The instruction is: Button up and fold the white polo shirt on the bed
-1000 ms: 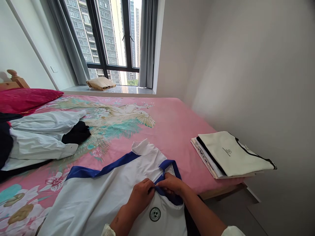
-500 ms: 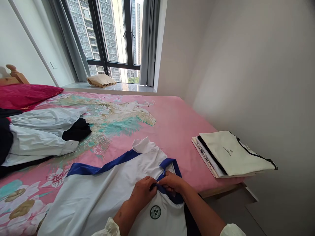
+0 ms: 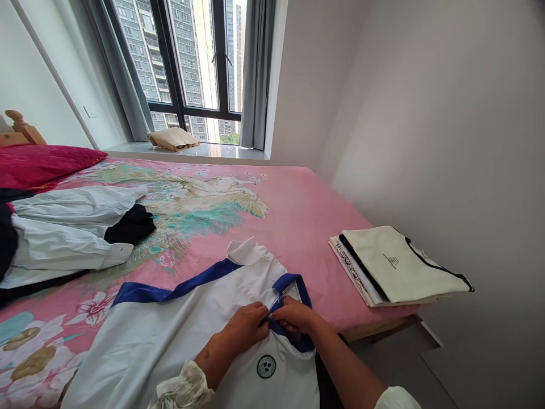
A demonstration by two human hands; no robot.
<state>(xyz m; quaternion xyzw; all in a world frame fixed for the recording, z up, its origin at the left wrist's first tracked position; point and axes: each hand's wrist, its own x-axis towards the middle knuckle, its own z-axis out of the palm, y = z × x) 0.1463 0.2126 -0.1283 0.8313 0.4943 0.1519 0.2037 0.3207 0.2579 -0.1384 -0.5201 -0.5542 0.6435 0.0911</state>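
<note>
A white shirt with blue trim (image 3: 179,335) lies spread on the pink flowered bed sheet (image 3: 298,216), with a round green badge (image 3: 266,366) on its chest. My left hand (image 3: 244,326) and my right hand (image 3: 293,316) meet at the blue collar (image 3: 293,284). Both pinch the collar's front edge, fingers closed on the cloth. A white sleeve of the shirt points away toward the middle of the bed.
A stack of folded clothes (image 3: 395,270) sits at the bed's right corner by the wall. White and black garments (image 3: 68,233) lie heaped at the left, beside a red pillow (image 3: 42,162). A tan bag (image 3: 172,138) rests on the window sill.
Both hands have stayed at the collar and shifted slightly up the shirt. The camera has tipped a little, and my left cuff now shows at the bottom.
</note>
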